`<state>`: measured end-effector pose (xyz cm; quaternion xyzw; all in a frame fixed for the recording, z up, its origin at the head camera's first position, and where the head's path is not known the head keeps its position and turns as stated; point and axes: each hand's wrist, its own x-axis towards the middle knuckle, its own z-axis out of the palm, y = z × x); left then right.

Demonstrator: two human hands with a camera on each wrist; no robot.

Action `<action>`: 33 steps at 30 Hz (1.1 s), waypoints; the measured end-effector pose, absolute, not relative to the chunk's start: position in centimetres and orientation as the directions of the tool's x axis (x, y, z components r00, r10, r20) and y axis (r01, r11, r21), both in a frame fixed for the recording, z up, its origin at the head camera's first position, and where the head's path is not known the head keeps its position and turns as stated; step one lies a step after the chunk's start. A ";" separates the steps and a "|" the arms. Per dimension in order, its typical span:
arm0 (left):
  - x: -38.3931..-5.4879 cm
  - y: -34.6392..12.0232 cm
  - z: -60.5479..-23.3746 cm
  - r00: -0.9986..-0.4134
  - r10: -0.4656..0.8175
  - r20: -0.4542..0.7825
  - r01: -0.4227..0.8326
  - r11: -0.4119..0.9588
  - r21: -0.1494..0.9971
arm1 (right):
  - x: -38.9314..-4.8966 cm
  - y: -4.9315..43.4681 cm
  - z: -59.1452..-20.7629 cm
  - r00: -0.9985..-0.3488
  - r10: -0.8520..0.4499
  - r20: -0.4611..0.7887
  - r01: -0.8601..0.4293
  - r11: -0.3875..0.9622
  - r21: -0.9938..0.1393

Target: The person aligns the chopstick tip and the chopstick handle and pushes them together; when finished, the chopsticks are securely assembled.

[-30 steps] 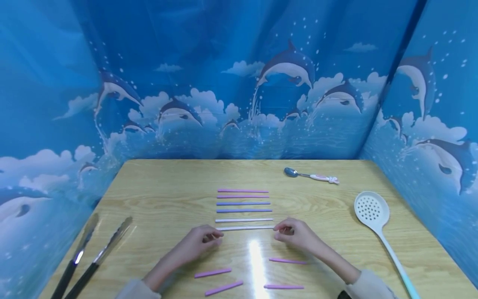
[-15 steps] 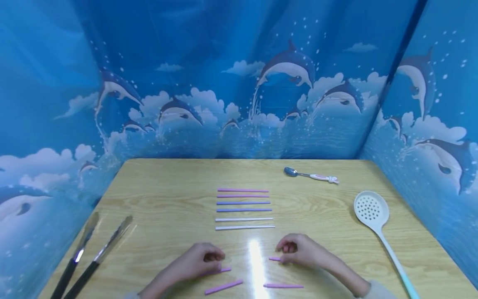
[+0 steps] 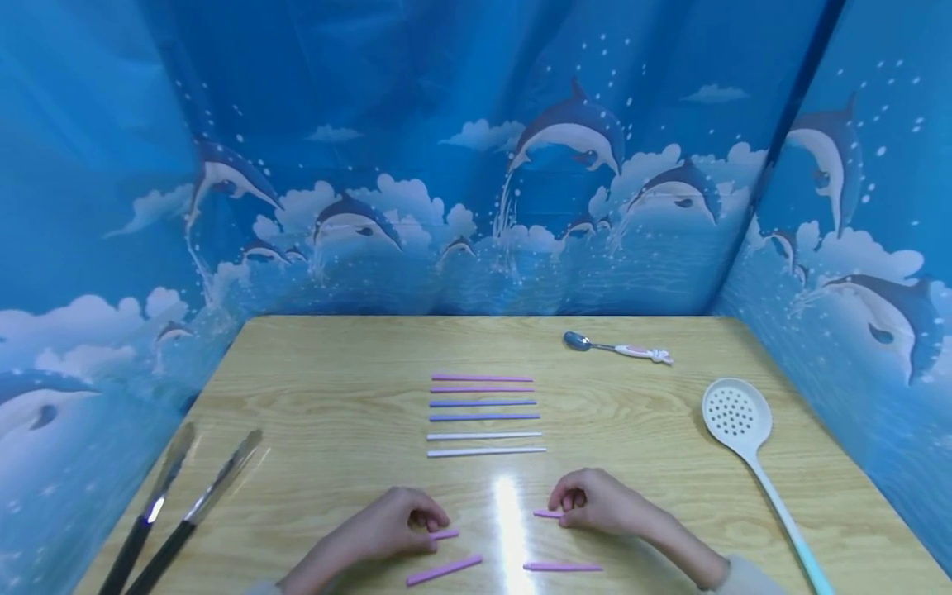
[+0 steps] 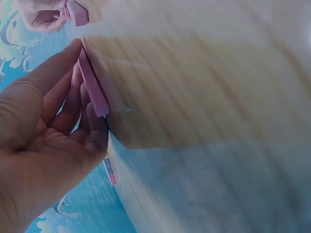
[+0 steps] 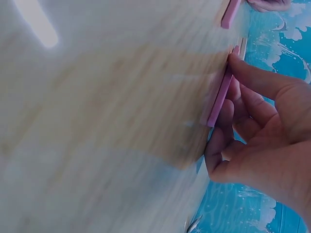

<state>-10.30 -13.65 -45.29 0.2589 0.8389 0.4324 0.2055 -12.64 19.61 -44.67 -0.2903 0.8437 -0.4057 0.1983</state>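
Note:
My left hand [image 3: 397, 522] pinches a short pink stick [image 4: 92, 85] between thumb and fingers, low over the table. To its right, my right hand [image 3: 606, 501] has thumb and fingertips on another short pink stick [image 5: 223, 92], whose left end shows past the fingers in the head view. Two more short pink sticks lie nearer the front edge, a slanted left stick [image 3: 445, 571] and a level right stick [image 3: 563, 567]. Beyond the hands, longer sticks lie in parallel rows: a pair of pink sticks [image 3: 483, 378], a pair of blue sticks [image 3: 483, 403] and a pair of white sticks [image 3: 487, 452].
Two black-handled brushes [image 3: 193, 512] lie at the left of the wooden table [image 3: 320, 364]. A small spoon [image 3: 617, 348] is at the back right, and a white slotted skimmer [image 3: 736, 413] lies along the right side. Dolphin-printed curtains [image 3: 416, 99] stand behind and beside.
Both hands have left the ends of the nearest long white stick and come toward the front edge. Each now has hold of a short pink stick; the left one has turned slightly.

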 end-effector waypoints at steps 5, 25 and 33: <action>-10.3 -13.6 -45.3 -0.780 0.614 -0.122 0.249 0.484 0.839 | -12.6 19.6 -44.6 -0.761 -0.638 -0.117 -0.308 0.514 -0.801; -11.1 -11.3 -44.3 -0.814 0.579 0.049 0.344 0.412 0.844 | -11.9 15.7 -42.9 -0.796 -0.605 0.011 -0.337 0.428 -0.839; -11.1 -10.9 -43.7 -0.816 0.576 0.049 0.327 0.389 0.861 | -11.9 14.7 -42.6 -0.789 -0.614 0.018 -0.336 0.407 -0.849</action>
